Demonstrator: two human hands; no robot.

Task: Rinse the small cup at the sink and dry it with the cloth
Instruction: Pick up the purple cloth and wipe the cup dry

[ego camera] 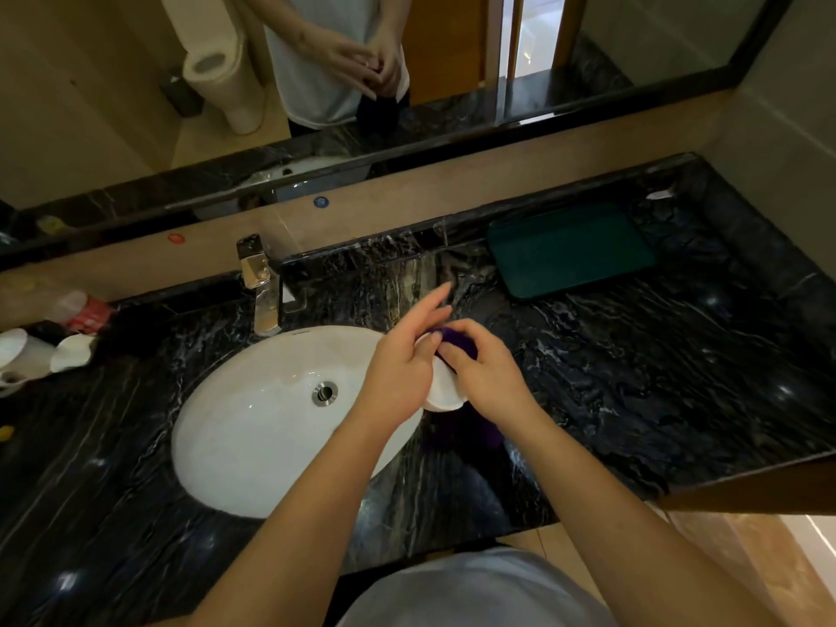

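Observation:
A small white cup (442,391) lies on its side between my hands, just past the right rim of the white oval sink (253,427). My left hand (402,368) grips the cup, its index finger stretched out. My right hand (486,375) presses a purple cloth (457,339) into the cup's mouth. More of the dark cloth hangs below my right wrist, hard to make out against the counter. The chrome faucet (260,287) stands behind the sink; no water runs from it.
The black marble counter (656,377) carries a dark green tray (570,251) at the back right. White cups (68,353) and a red-labelled bottle (86,310) crowd the far left. A mirror (316,83) spans the wall behind.

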